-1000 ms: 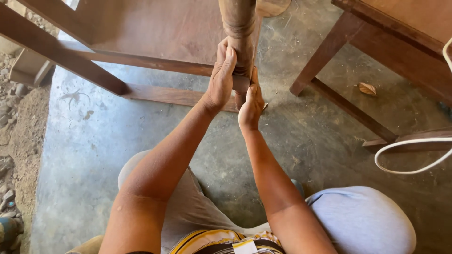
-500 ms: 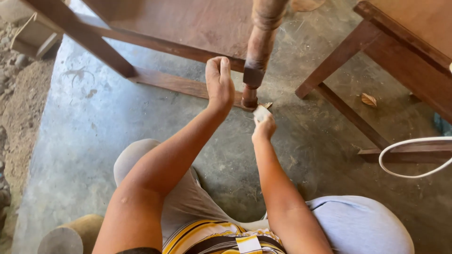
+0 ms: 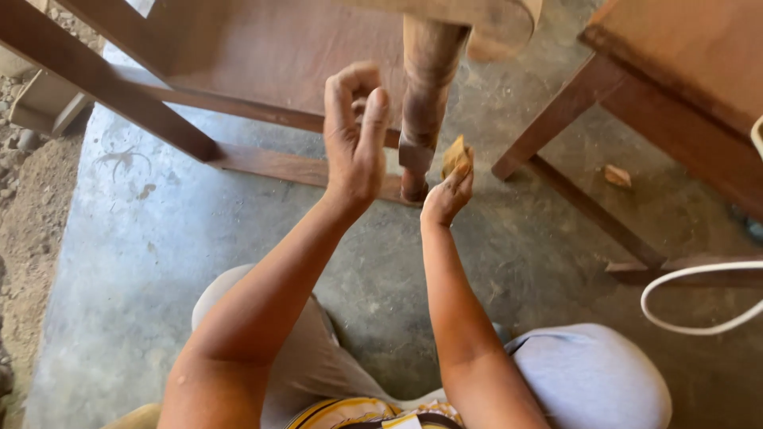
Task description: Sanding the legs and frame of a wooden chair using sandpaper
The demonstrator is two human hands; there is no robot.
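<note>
Grey concrete floor (image 3: 199,262) nearest. Right hand (image 3: 447,195) pinching tan sandpaper scrap (image 3: 457,155), just at three o'clock of the turned wooden leg (image 3: 425,103). Left hand (image 3: 355,135) loosely curled, empty, at nine o'clock. Brown crossbar (image 3: 262,163) beyond.

bare forearms, beige trousers, yellow-striped shirt hem
</note>
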